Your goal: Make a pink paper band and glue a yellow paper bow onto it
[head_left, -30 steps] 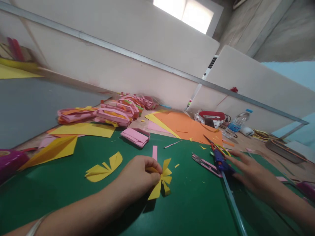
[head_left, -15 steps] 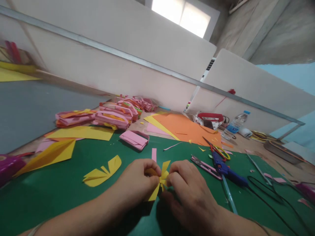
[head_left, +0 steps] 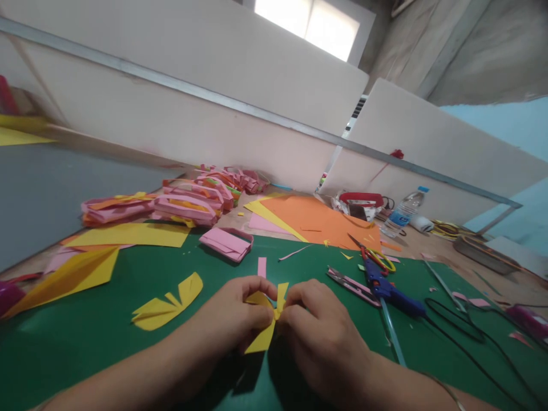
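Observation:
Both my hands meet over the green cutting mat [head_left: 107, 325]. My left hand [head_left: 231, 314] pinches a small yellow paper flower [head_left: 264, 319] with cut petals. Pressing against the same piece from the right, my right hand [head_left: 317, 325] has its fingers closed on the flower's centre. Part of the flower is hidden between the fingers. A second yellow cut-petal piece [head_left: 165, 305] lies flat on the mat to the left. A blue glue gun [head_left: 391, 291] with a black cord rests to the right, apart from my hands.
A pink box cutter [head_left: 353, 283] and red-yellow scissors [head_left: 372, 257] lie near the glue gun. Orange paper [head_left: 317, 220] and yellow sheets [head_left: 128, 234] cover the mat's far side. Pink folded paper pieces [head_left: 188, 200] are piled at the back left. A water bottle [head_left: 402, 212] stands at the right.
My right hand left the glue gun, came over to the yellow flower and closed on it beside my left hand. The flower's petals are now squeezed closer together.

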The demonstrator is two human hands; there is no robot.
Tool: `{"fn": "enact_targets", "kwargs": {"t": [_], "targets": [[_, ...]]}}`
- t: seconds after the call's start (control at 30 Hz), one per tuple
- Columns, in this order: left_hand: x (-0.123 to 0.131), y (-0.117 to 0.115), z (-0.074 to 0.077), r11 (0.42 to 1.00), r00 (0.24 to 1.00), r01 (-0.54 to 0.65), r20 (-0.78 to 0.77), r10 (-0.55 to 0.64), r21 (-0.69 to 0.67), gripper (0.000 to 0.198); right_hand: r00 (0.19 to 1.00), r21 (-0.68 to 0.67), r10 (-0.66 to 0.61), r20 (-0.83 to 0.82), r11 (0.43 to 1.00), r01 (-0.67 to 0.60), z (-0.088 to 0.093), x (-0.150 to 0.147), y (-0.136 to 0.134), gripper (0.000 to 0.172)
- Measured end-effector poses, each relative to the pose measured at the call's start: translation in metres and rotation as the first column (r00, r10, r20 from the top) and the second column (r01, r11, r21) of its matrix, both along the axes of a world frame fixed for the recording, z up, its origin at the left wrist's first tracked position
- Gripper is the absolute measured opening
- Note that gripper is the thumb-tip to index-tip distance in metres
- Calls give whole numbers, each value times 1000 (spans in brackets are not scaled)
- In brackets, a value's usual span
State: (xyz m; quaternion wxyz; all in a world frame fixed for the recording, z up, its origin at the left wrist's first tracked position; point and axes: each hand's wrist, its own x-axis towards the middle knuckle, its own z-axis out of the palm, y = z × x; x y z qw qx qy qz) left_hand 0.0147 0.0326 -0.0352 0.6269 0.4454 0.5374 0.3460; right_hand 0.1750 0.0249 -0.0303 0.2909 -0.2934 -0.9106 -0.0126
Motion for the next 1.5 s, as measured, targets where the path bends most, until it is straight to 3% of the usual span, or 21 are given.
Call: {"fn": "enact_targets", "kwargs": {"t": [0.1, 0.2, 0.23, 0.3, 0.37, 0.57, 0.63, 0.7, 0.77, 0.9, 1.0, 1.07, 1.17, 1.3, 1.5], "targets": [[-1, -1, 0, 999, 1000, 21, -17, -21, 41, 27, 999, -161, 36, 20, 986, -32, 21, 13, 9, 13], [-1, -1, 4, 998, 995, -5, -98, 11, 60, 20, 970, -234, -123, 211, 957, 172, 41, 44, 32, 11], [-1, -2, 5, 998, 991, -19, -129, 27, 66, 18, 914, -216, -221, 341, 927, 305, 45, 57, 41, 11], [0, -2, 8, 996, 982, -32, -182, 46, 78, 18, 720, -124, -366, 590, 840, 529, 46, 80, 57, 16], [0, -2, 10, 998, 978, -36, -204, 47, 57, 21, 638, -89, -386, 667, 808, 582, 39, 95, 69, 14], [3, -1, 14, 994, 967, -104, -231, 106, 21, 23, 678, -100, -334, 655, 850, 517, 18, 93, 68, 16], [3, -2, 15, 994, 969, -104, -221, 106, 18, 22, 764, -163, -293, 575, 874, 458, 20, 86, 62, 24], [3, -2, 14, 994, 973, -105, -207, 106, 15, 22, 879, -256, -192, 437, 910, 327, 25, 77, 54, 34], [2, -1, 13, 994, 975, -107, -194, 105, 1, 23, 938, -270, -110, 329, 941, 205, 31, 67, 44, 39], [-2, 2, 9, 996, 987, -80, -145, 75, -32, 25, 942, -24, -41, 334, 998, 52, 38, 47, 23, 34], [-4, 4, 8, 996, 990, -77, -118, 72, -38, 25, 954, 211, -4, 301, 975, -63, 37, 37, 12, 21], [-4, 4, 9, 995, 989, -89, -118, 84, -42, 24, 958, 293, -8, 288, 953, -80, 35, 33, 8, 27], [-4, 4, 12, 993, 989, -112, -99, 109, -33, 22, 935, 327, -59, 350, 943, -63, 31, 32, 5, 41], [-5, 3, 14, 991, 990, -131, -65, 129, -28, 20, 912, 376, -100, 398, 924, -63, 28, 32, 5, 38], [-3, 0, 15, 988, 988, -153, -30, 152, -38, 15, 936, 393, -87, 342, 918, -59, 20, 27, 0, 28]]}}
